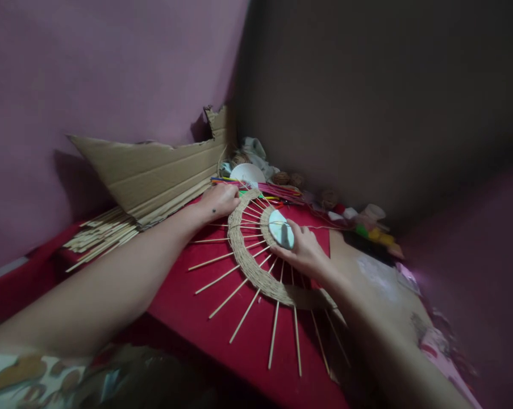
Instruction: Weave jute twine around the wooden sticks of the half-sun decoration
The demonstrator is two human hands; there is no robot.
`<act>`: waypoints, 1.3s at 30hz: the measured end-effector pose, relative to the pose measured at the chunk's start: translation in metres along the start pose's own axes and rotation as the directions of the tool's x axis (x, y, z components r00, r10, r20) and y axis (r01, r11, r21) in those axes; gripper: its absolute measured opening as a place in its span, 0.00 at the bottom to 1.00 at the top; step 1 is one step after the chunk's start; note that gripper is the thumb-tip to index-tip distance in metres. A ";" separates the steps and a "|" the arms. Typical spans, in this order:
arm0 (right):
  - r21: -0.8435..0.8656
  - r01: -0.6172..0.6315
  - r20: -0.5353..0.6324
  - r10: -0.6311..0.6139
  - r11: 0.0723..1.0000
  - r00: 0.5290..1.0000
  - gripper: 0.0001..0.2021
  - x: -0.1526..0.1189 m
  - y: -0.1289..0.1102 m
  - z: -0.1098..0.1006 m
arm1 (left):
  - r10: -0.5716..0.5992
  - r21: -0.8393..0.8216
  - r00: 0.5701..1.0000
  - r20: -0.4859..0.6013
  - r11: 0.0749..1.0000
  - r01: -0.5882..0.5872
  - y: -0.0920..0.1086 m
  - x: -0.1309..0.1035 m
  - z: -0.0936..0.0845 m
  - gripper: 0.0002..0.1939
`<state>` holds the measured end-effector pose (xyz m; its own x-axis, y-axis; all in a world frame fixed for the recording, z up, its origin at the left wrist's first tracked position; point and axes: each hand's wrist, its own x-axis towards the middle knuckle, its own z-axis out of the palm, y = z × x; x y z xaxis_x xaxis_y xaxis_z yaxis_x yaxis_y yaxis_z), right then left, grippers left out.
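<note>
A sunburst-shaped weaving of twine and thin sticks lies on a red cloth (183,307). Its outer woven twine band (256,275) curves around a small round mirror (278,227), which has a woven rim, and pale sticks (224,278) radiate outward through the band. My left hand (222,200) is closed at the band's upper left end; what its fingers pinch is hidden. With thumb and fingers at the mirror's right and lower edge, my right hand (302,247) grips the centre. A thin strand of twine (318,228) stretches across the mirror toward the right.
Torn cardboard (154,170) leans on the wall at the left, above a pile of loose sticks (105,230). Behind the weaving are a white round dish (247,172), coloured sticks (282,192) and twine balls (280,178). Small colourful items (378,234) sit at the right.
</note>
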<state>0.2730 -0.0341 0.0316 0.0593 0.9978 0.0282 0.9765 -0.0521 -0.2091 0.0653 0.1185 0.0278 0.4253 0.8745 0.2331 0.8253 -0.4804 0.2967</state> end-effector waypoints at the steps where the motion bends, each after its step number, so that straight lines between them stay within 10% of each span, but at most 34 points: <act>1: 0.030 -0.001 -0.009 0.001 1.000 1.000 0.40 0.001 0.000 0.000 | 0.001 0.003 1.000 -0.005 1.000 -0.001 0.001 -0.001 -0.002 0.16; 12: 0.139 0.026 -0.047 -0.020 0.990 0.999 0.42 0.011 -0.001 -0.015 | 0.003 0.008 0.997 -0.081 1.000 -0.002 -0.001 -0.005 -0.018 0.16; 17: 0.076 0.193 0.039 -0.196 0.978 0.980 0.38 0.033 0.031 -0.044 | 0.101 -0.081 0.978 0.184 0.993 -0.087 0.002 -0.008 -0.029 0.12; 19: 0.074 0.209 0.108 -0.216 0.975 0.970 0.39 0.040 0.044 -0.051 | 0.173 -0.216 0.906 0.387 0.972 -0.094 0.005 -0.014 -0.031 0.12; 23: 0.161 0.169 0.304 -0.212 0.972 0.929 0.34 0.048 0.059 -0.053 | 0.405 -0.472 0.556 0.726 0.881 -0.024 0.014 -0.027 -0.032 0.14; 25: 0.224 0.167 0.345 -0.238 0.960 0.908 0.32 0.048 0.060 -0.049 | 0.437 -0.481 0.477 0.763 0.876 -0.034 0.019 -0.031 -0.034 0.14; 31: 0.326 0.116 0.189 -0.185 0.938 0.964 0.37 0.032 0.050 -0.036 | 0.444 -0.443 0.788 0.427 0.862 -0.246 0.032 -0.030 -0.028 0.07; 35: 0.088 0.151 -0.191 -0.132 0.985 0.973 0.24 -0.002 0.034 -0.029 | 0.679 -0.572 0.668 0.305 0.691 -0.441 0.044 -0.035 -0.009 0.08; 39: 0.163 0.313 -0.295 -0.256 0.936 0.920 0.14 -0.039 0.013 -0.012 | 0.782 -0.576 0.536 0.319 0.608 -0.546 0.057 -0.044 0.002 0.08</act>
<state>0.2862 -0.0739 0.0393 -0.1345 0.9199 0.3683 0.8986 0.2699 -0.3459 0.0937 0.0526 0.0327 0.9916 0.1137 0.0616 0.0561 -0.8076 0.5870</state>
